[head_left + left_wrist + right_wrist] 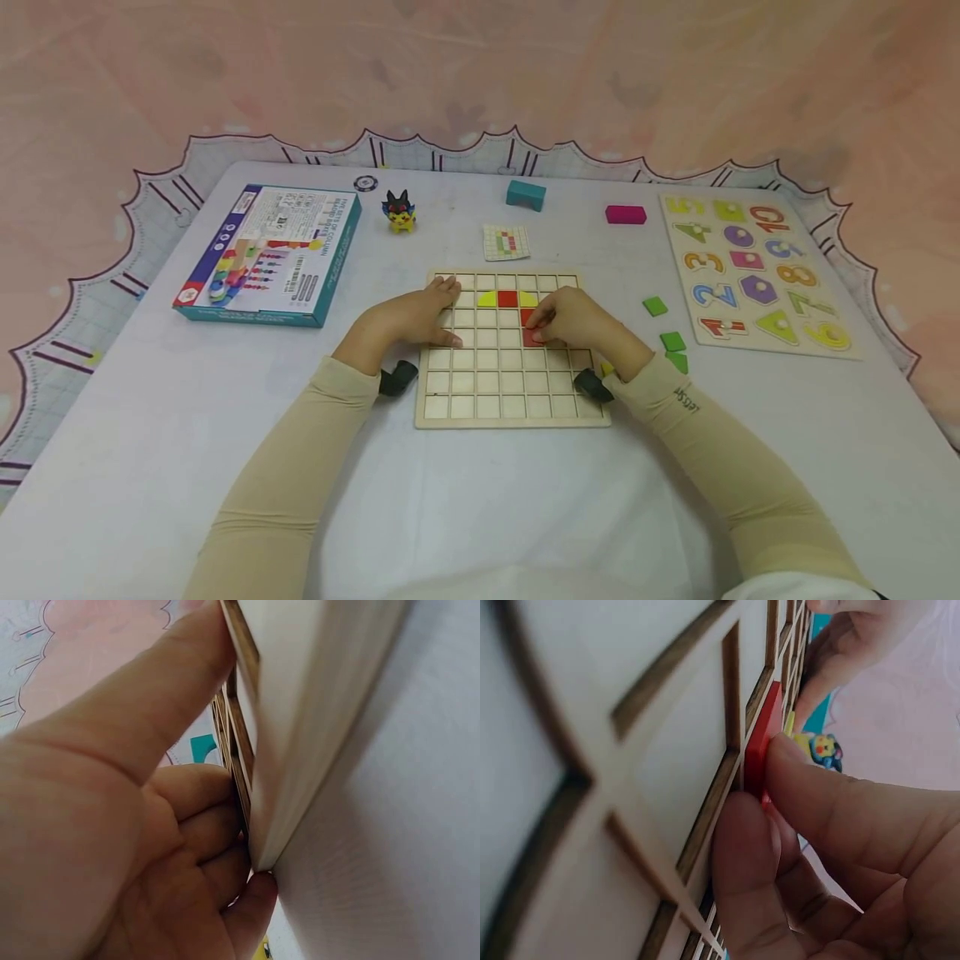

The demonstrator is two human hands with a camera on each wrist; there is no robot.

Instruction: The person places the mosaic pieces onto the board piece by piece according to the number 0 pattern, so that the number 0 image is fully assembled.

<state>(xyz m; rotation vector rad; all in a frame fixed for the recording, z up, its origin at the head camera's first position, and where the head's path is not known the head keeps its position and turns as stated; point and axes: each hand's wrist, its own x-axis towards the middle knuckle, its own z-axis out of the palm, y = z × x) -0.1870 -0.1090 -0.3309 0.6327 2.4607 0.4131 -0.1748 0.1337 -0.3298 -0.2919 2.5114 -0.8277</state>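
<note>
Head view: the red tile [532, 338] in hand sits at a cell of the wooden grid board [513, 422], right of centre, just below another red tile [527, 316]. Right hand [573, 323] has it pinched, thumb against the nearest fingertips, gap only as wide as the tile. Right wrist view shows its edge proud of the grid; can't tell whether any of it is seated.

Handling, my read: light, stiff, smooth-faced, not fragile, maybe a bit slippery. Best taken by two opposite edges; a face grip gives little purchase, and fingertips could foul the raised grid walls.

Left hand [420, 315] is spread on the board's left side, thumb on the near part, other fingers further up, gripping no tile. Board looks flat, rigid and light enough to slide, so that border is a sensible brace point.

One row above: a third red tile [507, 299] between two yellow pieces. Beyond the board, the pattern card [506, 242] lies on the tabletop [510, 500]. Right side: loose green pieces [655, 306], then the number board [840, 350]. Far side: teal arch block [527, 195], magenta block [626, 215], figurine [400, 213]. Far left: boxed set [300, 267].
</note>
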